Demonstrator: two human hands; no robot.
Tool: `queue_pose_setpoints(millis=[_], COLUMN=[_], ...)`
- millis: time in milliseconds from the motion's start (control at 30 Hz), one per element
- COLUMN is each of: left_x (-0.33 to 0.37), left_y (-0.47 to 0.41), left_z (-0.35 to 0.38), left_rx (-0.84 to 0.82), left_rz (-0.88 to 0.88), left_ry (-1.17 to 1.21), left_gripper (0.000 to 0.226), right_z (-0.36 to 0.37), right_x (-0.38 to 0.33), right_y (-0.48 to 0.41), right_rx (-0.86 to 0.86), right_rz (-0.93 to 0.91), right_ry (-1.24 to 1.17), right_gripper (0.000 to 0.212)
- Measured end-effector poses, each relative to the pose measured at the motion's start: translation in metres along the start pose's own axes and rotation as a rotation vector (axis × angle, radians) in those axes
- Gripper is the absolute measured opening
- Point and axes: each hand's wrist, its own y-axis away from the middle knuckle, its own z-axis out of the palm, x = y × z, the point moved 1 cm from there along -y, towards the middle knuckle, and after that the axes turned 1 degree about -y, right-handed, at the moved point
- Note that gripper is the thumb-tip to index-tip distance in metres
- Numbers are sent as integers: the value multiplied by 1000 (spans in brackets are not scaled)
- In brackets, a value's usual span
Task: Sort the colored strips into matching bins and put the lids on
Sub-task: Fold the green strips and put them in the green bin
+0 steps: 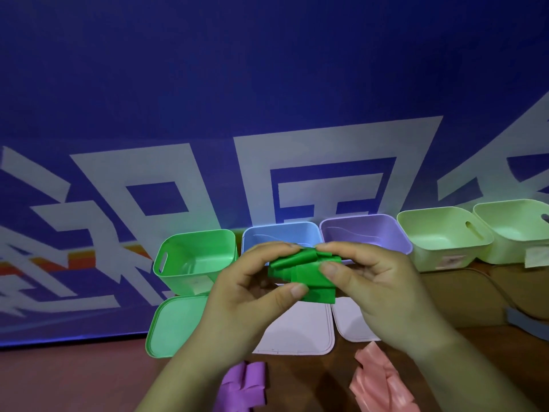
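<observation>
A folded green strip (pixel 300 275) hangs in the air in front of the bins, pinched between my left hand (pixel 252 295) and my right hand (pixel 374 286). Behind it stand a green bin (pixel 193 260), a blue bin (pixel 279 233) and a purple bin (pixel 365 233), all open. A green lid (pixel 175 325) lies in front of the green bin. Two pale lids (pixel 300 331) (pixel 350 325) lie under my hands. A purple strip (pixel 243 385) and a pink strip (pixel 383 379) lie near the front edge.
Two pale yellow-green bins (pixel 442 236) (pixel 514 230) stand at the far right. A blue banner with white characters (pixel 178 188) rises behind the bins and covers the left side. The brown table (pixel 463 295) shows at the right.
</observation>
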Motion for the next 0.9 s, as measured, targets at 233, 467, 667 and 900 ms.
queue_pose_setpoints(millis=[233, 467, 667, 900], left_x=[-10, -26, -86, -162], left_y=[3, 1, -6, -57], left_z=[-37, -90, -181, -253], left_rx=[149, 292, 385, 175], left_rz=[-60, -205, -346, -370], left_ry=[-22, -65, -652, -1074], left_gripper=[35, 31, 32, 35], right_z=[41, 87, 116, 145], right_x=[17, 51, 115, 205], right_y=[-13, -42, -87, -135], right_rx=[16, -66, -129, -256], right_rz=[-34, 77, 196, 290], right_ry=[56, 139, 524, 1163], right_gripper=[23, 25, 22, 60])
